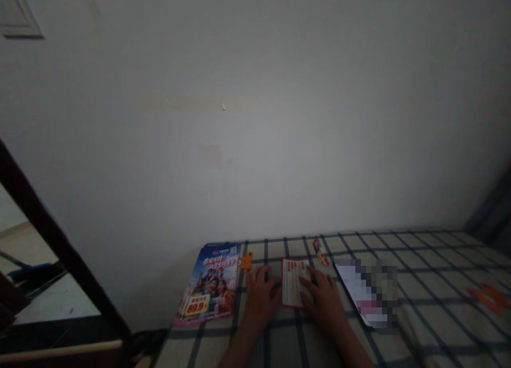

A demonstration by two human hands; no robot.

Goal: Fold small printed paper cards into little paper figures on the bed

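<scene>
A small red-edged paper card (292, 281) lies on a checked bedsheet (431, 283) in the head view. My left hand (260, 294) rests flat at the card's left edge, fingers spread. My right hand (322, 298) lies on the card's right side, fingers stretched over it. Neither hand grips anything. A colourful flyer (209, 284) with a yellow price tag lies to the left of my left hand.
A second sheet, blurred out (369, 296), lies right of my right hand. A small red and white scrap (320, 253) and an orange shape (246, 261) sit near the wall (255, 118). A dark bed-frame bar (51, 235) slants at the left.
</scene>
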